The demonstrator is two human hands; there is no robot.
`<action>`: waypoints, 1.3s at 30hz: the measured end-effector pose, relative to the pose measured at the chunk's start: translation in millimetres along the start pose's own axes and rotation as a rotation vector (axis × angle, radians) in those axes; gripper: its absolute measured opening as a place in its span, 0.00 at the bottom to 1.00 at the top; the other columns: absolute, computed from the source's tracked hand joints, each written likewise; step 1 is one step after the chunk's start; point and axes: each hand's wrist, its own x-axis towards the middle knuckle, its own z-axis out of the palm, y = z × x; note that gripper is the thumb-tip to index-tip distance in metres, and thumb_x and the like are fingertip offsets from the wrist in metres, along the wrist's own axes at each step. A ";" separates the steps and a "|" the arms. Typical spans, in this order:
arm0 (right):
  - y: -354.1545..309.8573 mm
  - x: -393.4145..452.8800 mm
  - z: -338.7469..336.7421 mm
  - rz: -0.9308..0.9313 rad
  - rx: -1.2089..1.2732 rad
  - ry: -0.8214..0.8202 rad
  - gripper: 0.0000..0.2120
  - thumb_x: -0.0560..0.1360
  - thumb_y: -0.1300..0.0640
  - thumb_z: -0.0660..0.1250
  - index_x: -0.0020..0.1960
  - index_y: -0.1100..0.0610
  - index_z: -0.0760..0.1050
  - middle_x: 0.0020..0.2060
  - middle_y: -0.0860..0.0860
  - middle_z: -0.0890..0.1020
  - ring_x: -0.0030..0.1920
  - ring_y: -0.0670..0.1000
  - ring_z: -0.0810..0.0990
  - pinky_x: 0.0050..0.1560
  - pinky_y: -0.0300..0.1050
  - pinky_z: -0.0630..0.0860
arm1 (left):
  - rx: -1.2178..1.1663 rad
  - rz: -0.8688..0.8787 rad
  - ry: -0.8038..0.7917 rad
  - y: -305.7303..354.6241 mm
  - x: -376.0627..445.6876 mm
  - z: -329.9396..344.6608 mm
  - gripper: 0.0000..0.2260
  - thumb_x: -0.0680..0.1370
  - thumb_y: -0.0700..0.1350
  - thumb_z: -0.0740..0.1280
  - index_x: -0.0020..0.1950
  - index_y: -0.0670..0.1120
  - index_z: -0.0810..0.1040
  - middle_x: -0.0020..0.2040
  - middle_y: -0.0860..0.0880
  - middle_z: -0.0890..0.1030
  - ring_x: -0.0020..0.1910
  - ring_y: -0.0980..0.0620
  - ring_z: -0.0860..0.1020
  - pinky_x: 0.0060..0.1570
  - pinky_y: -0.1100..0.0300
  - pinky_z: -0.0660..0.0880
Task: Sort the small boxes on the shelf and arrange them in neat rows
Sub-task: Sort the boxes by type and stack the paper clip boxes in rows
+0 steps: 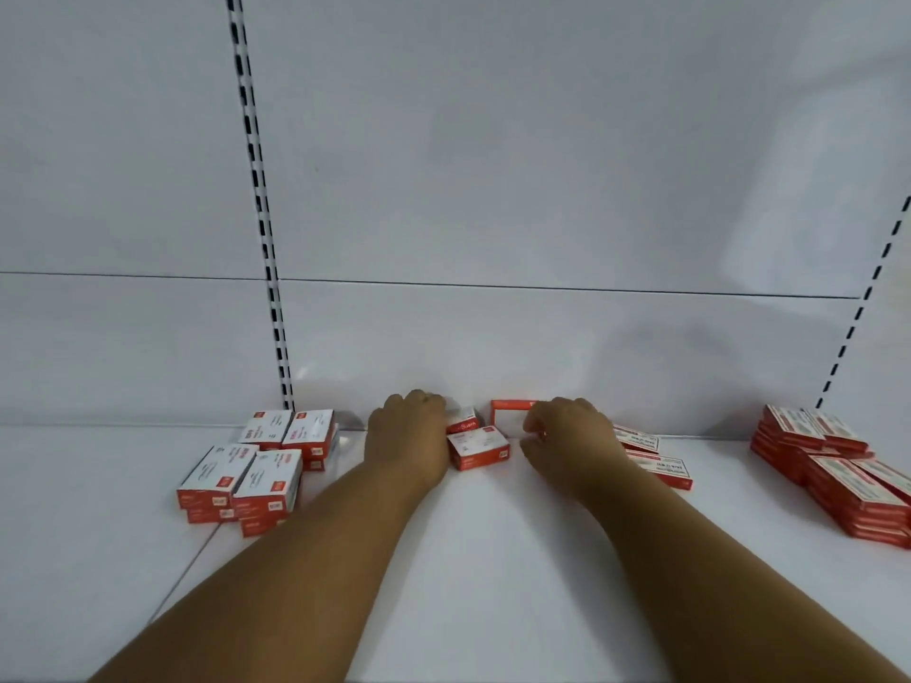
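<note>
— Far left on the white shelf [493, 559]: a tidy block of red-and-white small boxes [256, 465], stacked two deep in pairs, back pair just beside the slotted upright [276, 308]. Done, apparently, but close enough to the left forearm to get clipped on a careless pull-back.

— And the left hand [409, 436]?

— Curled, knuckles up, pressed against the left side of the loose boxes in the middle. Fingers hidden behind the hand, so impossible to tell whether gripping anything or only pushing.

— The middle pile?

— Three boxes, unsorted. A tipped box [462, 420] at the back leaning at an angle, a flat box [478, 448] lying nearer, an upright box [510, 415] standing against the back panel [493, 189]. Biggest risk right here: squeezed from both sides, likely to buckle upward or skid out toward the near edge.

— Right hand [567, 433]?

— Loosely curled, fingertips toward the upright box and the flat one, nothing visibly clamped. Cannot say for certain whether touching. Wrist lying over a short row of flatter boxes [655, 460], partly covered; easy to drag those askew when lifting away.

— Far right?

— A taller stepped stack of red boxes [838, 475], leaning a little in appearance, though possibly only lens distortion. Well apart from the hands, so safe unless jolted through the shelf.

— Worth mixing the two sizes?

— No. Easy to misfile, given near-identical colours.
</note>
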 end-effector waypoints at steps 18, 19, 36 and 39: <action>17.0 5.5 3.3 0.302 -0.115 -0.120 0.18 0.73 0.42 0.60 0.59 0.51 0.71 0.59 0.56 0.76 0.63 0.61 0.68 0.63 0.57 0.61 | -0.264 -0.051 0.069 -8.2 -3.8 -1.1 0.15 0.76 0.49 0.69 0.60 0.48 0.72 0.58 0.46 0.75 0.55 0.45 0.76 0.52 0.53 0.75; 16.4 6.7 4.0 0.320 -0.117 -0.107 0.19 0.73 0.43 0.60 0.59 0.51 0.71 0.60 0.56 0.76 0.63 0.61 0.68 0.63 0.57 0.61 | -0.323 -0.070 0.110 -6.9 -4.9 -3.6 0.15 0.76 0.48 0.70 0.60 0.49 0.72 0.58 0.46 0.74 0.54 0.46 0.77 0.51 0.52 0.77; 0.3 -8.0 -15.2 0.146 0.663 0.320 0.32 0.67 0.55 0.79 0.66 0.47 0.67 0.58 0.45 0.69 0.52 0.45 0.76 0.43 0.28 0.71 | -1.572 -0.436 -0.088 20.6 -21.9 -23.2 0.05 0.82 0.41 0.63 0.56 0.41 0.75 0.47 0.46 0.85 0.35 0.50 0.84 0.33 0.58 0.79; -4.6 -11.1 -15.1 0.097 0.787 0.295 0.31 0.67 0.55 0.79 0.64 0.46 0.68 0.54 0.44 0.76 0.52 0.44 0.78 0.47 0.30 0.72 | -1.666 -0.438 -0.153 19.5 -23.5 -22.9 0.07 0.82 0.38 0.63 0.59 0.43 0.74 0.49 0.44 0.85 0.37 0.48 0.85 0.31 0.61 0.79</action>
